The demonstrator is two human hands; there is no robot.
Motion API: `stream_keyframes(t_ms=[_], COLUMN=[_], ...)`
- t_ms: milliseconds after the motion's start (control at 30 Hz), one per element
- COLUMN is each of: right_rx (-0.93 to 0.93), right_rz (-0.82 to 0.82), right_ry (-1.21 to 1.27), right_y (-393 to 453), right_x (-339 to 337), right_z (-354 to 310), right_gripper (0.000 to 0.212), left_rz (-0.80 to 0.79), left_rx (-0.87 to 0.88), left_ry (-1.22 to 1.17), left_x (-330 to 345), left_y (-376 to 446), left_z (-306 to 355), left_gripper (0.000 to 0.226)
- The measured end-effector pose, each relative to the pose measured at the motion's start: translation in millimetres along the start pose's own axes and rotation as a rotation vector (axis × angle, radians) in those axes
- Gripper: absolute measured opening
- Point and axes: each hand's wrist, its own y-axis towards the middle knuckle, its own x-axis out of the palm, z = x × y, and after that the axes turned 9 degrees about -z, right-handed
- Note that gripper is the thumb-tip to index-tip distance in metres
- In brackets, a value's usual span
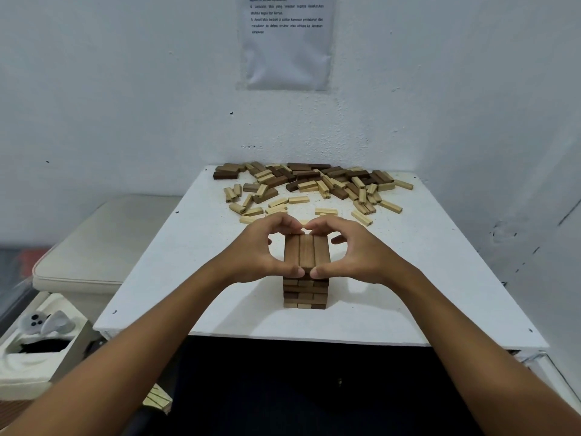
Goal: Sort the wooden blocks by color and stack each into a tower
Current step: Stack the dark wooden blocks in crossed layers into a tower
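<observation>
Around the tower's top layer: left hand and right hand, fingers curled, squaring three brown blocks. Brown tower mid-counter; unsorted blocks beyond. Risk: uneven squeeze topples tower.

Between the fingers stands a tower of brown wooden blocks, its top layer a warm mid-brown with visible grain and its lower layers mixing mid-brown with darker chocolate ends. Beyond the fingers, the scattered blocks mix pale cream-yellow pieces with dark brown ones. The surface under them is white with faint speckling. The wall behind is white with a few dark flecks and carries a white sheet printed with black text. Left of the fingers lies a beige cushion
</observation>
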Motion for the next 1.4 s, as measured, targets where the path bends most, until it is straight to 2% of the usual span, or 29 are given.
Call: stream_keyframes(t_ms=[1033, 1200, 1267, 1400], right_rx=[-0.02, -0.01, -0.014, -0.023], right_rz=[-0.037, -0.046, -0.039, 0.008], right_ry=[0.018, 0.017, 0.027, 0.083], right_y=[2, 1, 1, 3], right_x=[-2, -4, -6, -13], right_z=[9, 10, 10, 10], right_gripper=[0.073, 0.078, 0.075, 0.06], left_rz=[-0.016, -0.026, -0.022, 0.024], left_rx=[0.002, 0.006, 0.012, 0.009], left_ry=[0.0, -0.006, -0.018, -0.021], left_x=[1, 0, -2, -11], left_y=[-2, -4, -4, -2], left_z=[-1, -1, -2, -2], left_gripper=[0.07, 0.082, 0.085, 0.075])
